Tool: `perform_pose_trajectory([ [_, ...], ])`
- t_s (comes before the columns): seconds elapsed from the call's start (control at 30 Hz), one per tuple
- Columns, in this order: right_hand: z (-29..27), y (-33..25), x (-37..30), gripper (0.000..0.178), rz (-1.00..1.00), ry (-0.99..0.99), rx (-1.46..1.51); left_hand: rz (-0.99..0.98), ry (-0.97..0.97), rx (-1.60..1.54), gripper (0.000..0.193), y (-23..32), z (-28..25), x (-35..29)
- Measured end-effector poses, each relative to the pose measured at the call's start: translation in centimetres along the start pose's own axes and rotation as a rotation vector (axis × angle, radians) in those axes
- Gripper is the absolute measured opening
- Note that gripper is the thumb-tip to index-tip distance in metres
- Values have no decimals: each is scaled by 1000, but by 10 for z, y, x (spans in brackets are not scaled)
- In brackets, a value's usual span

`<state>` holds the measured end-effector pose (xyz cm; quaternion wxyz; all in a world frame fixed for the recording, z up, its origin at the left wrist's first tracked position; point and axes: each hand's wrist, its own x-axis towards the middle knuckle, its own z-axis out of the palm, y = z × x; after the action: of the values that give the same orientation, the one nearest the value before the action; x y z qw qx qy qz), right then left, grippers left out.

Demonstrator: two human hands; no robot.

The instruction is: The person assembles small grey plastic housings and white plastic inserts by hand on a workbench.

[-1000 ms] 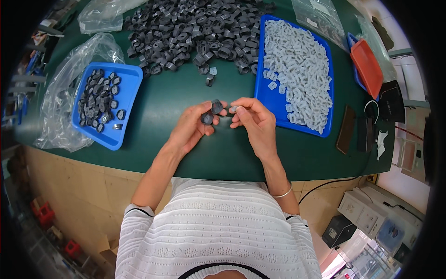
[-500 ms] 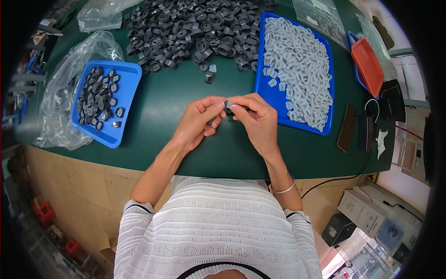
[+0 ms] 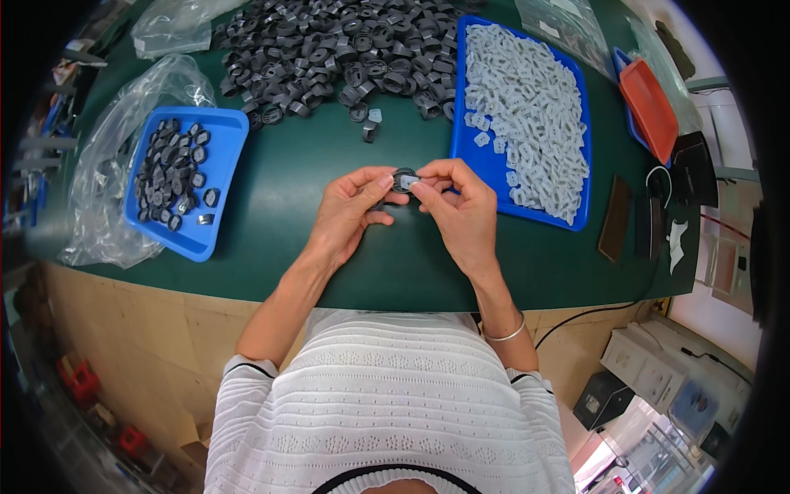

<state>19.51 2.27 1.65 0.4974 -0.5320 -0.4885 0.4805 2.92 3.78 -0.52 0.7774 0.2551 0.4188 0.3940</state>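
Between my hands, over the near middle of the table, is a small black plastic ring-shaped part (image 3: 402, 174). My left hand (image 3: 346, 210) pinches it at its left side with thumb and fingertips. A small pale grey plastic piece (image 3: 409, 181) lies at the ring's opening, under the thumb tip of my right hand (image 3: 463, 214). The right fingers close on the ring's right edge. Whether the pale piece is seated inside cannot be told. Loose pale pieces (image 3: 527, 115) fill much of a blue tray (image 3: 485, 185) beside my right hand.
A large heap of black ring parts (image 3: 329, 58) covers the back of the table. At left, a smaller blue tray (image 3: 193, 239) holds several black parts with inserts, beside a clear plastic bag (image 3: 90, 198). A red tray (image 3: 650, 111) and a brown flat object (image 3: 614, 218) are at right.
The black ring has turned so that its opening and the pale piece face up into view. My fingers have shifted around it, with the right fingers now over its right edge.
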Motion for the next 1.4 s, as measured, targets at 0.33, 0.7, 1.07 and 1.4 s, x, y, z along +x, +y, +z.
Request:
perform_pose_trajectory([
  [0.33,0,-4,0,7,-81,-16,-235,114,52,86,29,-1,4,-3],
  [0.7,3,4,10,12,-166,-52,-227,308,96,165,25,-10,13,-5],
  [1.07,7,18,11,16,42,-220,345,503,94,198,24,-21,10,-18],
  [1.4,2,-7,11,24,-54,-293,-127,194,107,34,24,-9,-5,-11],
])
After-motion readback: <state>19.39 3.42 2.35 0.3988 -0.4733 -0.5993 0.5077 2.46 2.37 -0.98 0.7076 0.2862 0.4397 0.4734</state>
